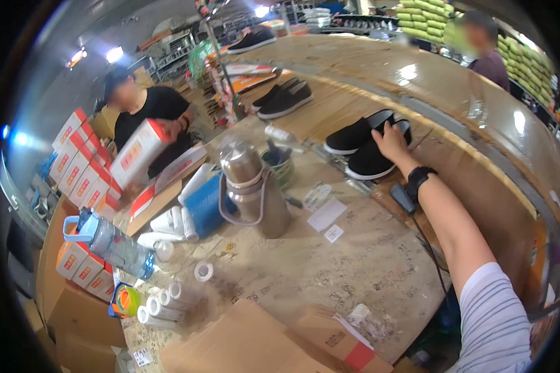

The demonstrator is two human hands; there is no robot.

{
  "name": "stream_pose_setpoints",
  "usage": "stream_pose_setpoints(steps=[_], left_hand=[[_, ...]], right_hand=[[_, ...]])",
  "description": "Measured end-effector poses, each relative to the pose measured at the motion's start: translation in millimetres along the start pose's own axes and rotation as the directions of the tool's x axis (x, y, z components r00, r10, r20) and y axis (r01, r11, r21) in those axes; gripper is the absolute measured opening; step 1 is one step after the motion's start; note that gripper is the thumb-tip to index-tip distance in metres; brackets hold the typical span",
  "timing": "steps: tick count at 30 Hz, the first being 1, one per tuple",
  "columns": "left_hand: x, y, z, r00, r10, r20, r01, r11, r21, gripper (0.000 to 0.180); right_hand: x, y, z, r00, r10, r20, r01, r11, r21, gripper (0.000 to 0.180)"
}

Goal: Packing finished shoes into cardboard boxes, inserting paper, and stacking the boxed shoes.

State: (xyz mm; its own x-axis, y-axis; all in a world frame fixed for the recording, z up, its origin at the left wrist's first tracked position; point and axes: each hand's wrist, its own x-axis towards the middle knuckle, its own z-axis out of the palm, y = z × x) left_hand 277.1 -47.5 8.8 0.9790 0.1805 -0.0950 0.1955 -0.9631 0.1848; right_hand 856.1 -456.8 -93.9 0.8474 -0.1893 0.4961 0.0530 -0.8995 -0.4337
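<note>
My right hand (393,145) reaches out from the right side and is closed on a pair of black slip-on shoes (372,158) with white soles. The shoes lie side by side with their toes to the left, at the border between the worktable (261,273) and a brown conveyor surface (466,155). The thumb shows on top, while the fingertips are hidden by the shoes. A black band (420,181) circles my right wrist. Beside that wrist is a dark handheld device (402,198) with a cord. My left hand is out of the picture.
Another shoe pair (286,99) sits farther off. A steel flask (255,186), a blue-handled bottle (115,245), paper rolls (168,298) and cardboard (230,342) cover parts of the table. At left, a person (149,118) holds a white-and-red box (140,152) near stacked boxes (81,161); another person (488,62) stands beyond the conveyor.
</note>
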Motion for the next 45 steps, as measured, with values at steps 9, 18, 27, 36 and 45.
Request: stream_pose_setpoints(steps=[9,18,27,36,45], left_hand=[[0,4,1,0.999,0.002,-0.033,-0.004,0.999,-0.049,0.058],[-18,2,4,0.985,0.049,-0.167,-0.050,0.999,-0.002,0.056],[-34,1,22,0.906,0.060,-0.420,-0.078,0.997,-0.027,0.053],[-105,12,61,0.645,0.163,-0.747,0.027,0.971,0.236,0.029],[-94,97,70,0.927,0.029,-0.375,-0.371,0.230,-0.900,0.058]], right_hand=[[-2,23,47,0.988,0.138,0.067,-0.152,0.948,0.279,0.071],[-132,-27,-59,0.928,0.182,0.325,-0.367,0.288,0.884,0.027],[-293,-120,-237,0.959,-0.097,0.265,-0.279,-0.187,0.942,0.030],[-361,-109,-278,0.914,-0.251,0.319,-0.370,-0.194,0.908,0.028],[-422,-131,-254,0.804,-0.416,0.425,-0.546,-0.232,0.805,0.027]])
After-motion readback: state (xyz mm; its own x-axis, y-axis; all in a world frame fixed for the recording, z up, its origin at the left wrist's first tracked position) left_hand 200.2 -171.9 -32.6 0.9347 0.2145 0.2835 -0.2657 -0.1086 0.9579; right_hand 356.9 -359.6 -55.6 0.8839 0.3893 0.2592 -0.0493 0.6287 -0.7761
